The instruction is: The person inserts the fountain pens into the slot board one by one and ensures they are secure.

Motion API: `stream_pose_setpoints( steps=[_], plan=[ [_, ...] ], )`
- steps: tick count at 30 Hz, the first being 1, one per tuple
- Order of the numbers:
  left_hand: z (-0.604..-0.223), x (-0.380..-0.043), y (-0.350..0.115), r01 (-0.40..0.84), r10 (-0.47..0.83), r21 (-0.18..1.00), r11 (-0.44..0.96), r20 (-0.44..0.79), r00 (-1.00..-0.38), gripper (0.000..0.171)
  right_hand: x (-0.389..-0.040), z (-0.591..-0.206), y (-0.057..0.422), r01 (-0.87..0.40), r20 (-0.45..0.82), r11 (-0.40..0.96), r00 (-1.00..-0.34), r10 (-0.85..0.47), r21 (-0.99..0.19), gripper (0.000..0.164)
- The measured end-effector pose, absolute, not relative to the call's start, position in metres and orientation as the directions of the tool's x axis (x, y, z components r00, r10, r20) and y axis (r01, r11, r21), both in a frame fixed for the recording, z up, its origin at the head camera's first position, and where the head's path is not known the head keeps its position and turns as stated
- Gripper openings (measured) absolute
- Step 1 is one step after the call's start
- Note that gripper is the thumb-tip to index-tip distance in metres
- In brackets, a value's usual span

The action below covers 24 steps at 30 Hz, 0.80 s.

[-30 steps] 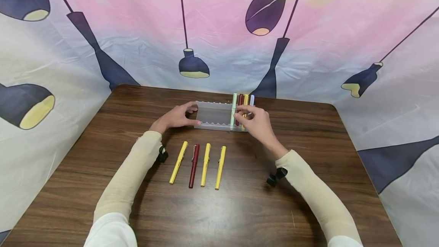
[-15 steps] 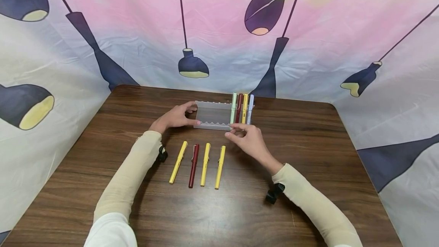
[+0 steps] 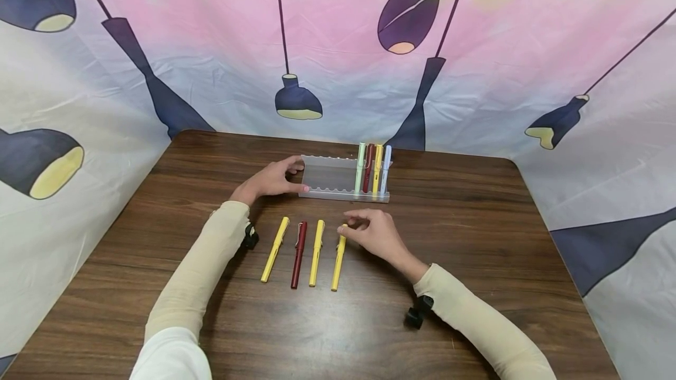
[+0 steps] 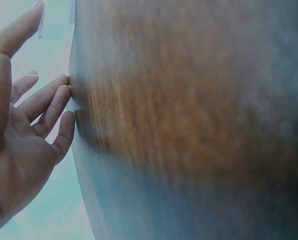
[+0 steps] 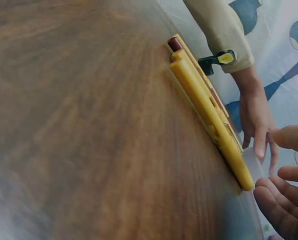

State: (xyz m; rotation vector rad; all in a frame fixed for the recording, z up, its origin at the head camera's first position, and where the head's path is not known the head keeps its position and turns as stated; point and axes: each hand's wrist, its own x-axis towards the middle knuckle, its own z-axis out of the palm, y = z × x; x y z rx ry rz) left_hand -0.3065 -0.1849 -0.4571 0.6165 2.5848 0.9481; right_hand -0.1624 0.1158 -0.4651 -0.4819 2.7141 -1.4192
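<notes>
My left hand (image 3: 269, 180) holds the left end of a clear pen rack (image 3: 338, 194), thumb at the front corner and fingers at the back. On the table, my right hand (image 3: 379, 236) hovers at the cap end of the rightmost yellow pen (image 3: 338, 265); in the right wrist view its fingers (image 5: 276, 200) look apart from the pen. To the left lie another yellow pen (image 3: 315, 260), a dark red pen (image 3: 298, 260) and a further yellow pen (image 3: 273, 254). The rack's right part bears green (image 3: 360, 169), dark red (image 3: 368, 172), yellow (image 3: 377, 172) and pale blue (image 3: 386, 172) pens.
The brown wooden table (image 3: 454, 204) reaches back to a hanging cloth (image 3: 227, 92) printed with lamps. Black camera mounts sit on the left wrist (image 3: 250, 236) and the right wrist (image 3: 419, 311).
My right hand has left the pens in the rack and come down toward me to the rightmost yellow pen on the table. The left hand stays on the rack.
</notes>
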Motion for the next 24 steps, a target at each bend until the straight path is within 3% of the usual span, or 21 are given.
stream_pose_setpoints(
  steps=[24],
  plan=[
    [-0.458,-0.306,-0.185,0.283,0.498,0.676,0.681,-0.144,-0.855,0.098,-0.157,-0.474,0.104,-0.234,0.046,0.636,-0.954,-0.297,-0.735,0.045]
  ],
)
